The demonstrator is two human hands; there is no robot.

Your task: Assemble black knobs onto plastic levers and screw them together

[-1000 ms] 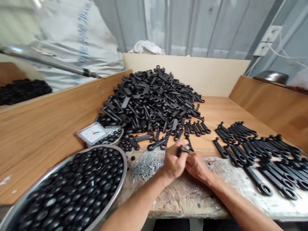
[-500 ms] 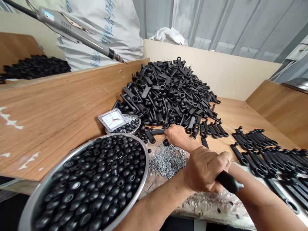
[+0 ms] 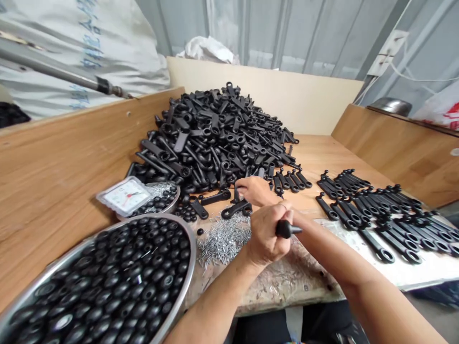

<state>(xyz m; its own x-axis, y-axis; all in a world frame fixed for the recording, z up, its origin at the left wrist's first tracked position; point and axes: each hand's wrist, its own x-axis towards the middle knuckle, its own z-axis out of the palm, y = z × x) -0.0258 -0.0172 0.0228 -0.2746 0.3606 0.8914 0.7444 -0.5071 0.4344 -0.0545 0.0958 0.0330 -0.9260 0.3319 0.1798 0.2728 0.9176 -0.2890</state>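
Note:
My left hand (image 3: 270, 234) is closed around a black rounded piece (image 3: 284, 229) with a grey tapered tip, which points right. The rest of that piece is hidden in the fist. Beyond it, my right hand (image 3: 256, 190) reaches to the near edge of a heap of black crank arms (image 3: 222, 129). Its fingers are curled against a black crank arm (image 3: 236, 193), partly covered by the hand. Another crank arm (image 3: 233, 209) lies just below these fingers. Loose metal pins (image 3: 224, 239) are spread in front of my left hand.
A metal basin (image 3: 191, 253) of black knobs stands at left, beside a smaller bowl (image 3: 175, 203) and a square clock (image 3: 125, 195). Rows of crank arms with knobs (image 3: 373, 203) lie at right. A powered screwdriver (image 3: 103, 86) hangs above the wooden side board (image 3: 71, 138).
The view has swung right, so the scene sits further left. The tip of the piece in my left hand has turned. My right hand remains at the heap's edge.

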